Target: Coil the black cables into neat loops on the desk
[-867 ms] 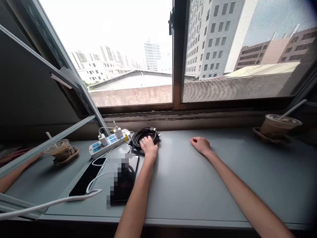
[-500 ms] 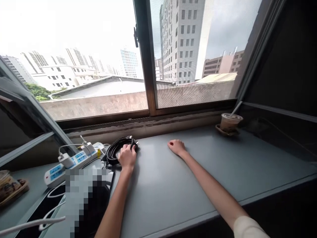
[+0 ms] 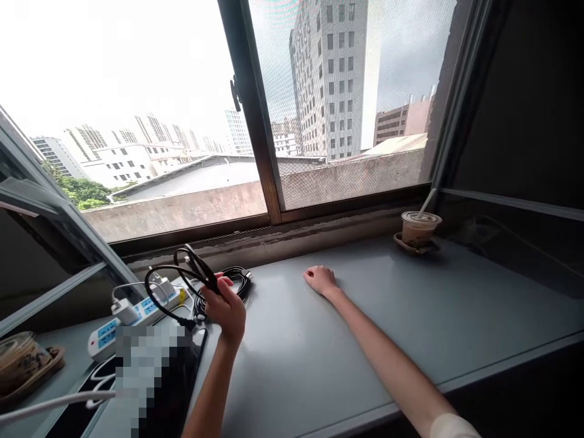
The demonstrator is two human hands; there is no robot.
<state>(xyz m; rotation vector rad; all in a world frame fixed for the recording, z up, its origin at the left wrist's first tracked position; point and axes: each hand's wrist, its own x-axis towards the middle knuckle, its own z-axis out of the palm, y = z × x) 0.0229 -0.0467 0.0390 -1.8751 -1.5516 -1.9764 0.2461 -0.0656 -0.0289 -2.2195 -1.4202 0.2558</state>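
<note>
My left hand (image 3: 227, 309) is closed around a looped black cable (image 3: 197, 267), lifted above the desk. One end of this cable, with a dark plug (image 3: 186, 323), hangs to the left of the hand. Behind the hand another coil of black cable (image 3: 241, 281) lies on the grey desk (image 3: 292, 353), its light connector tip showing at the right; the hand hides part of it. My right hand (image 3: 320, 281) rests on the desk near the window side, curled into a loose fist with nothing visible in it.
A white power strip (image 3: 103, 342) with blue sockets and plugged-in chargers is at the left. A lidded drink cup (image 3: 417, 230) with a straw stands in a holder at the back right. Another cup (image 3: 18, 360) is at the far left. The window (image 3: 269, 182) backs the desk.
My left hand has raised a looped black cable off the pile and turned upward with it. The right hand stays resting on the desk. The camera view has shifted slightly.
</note>
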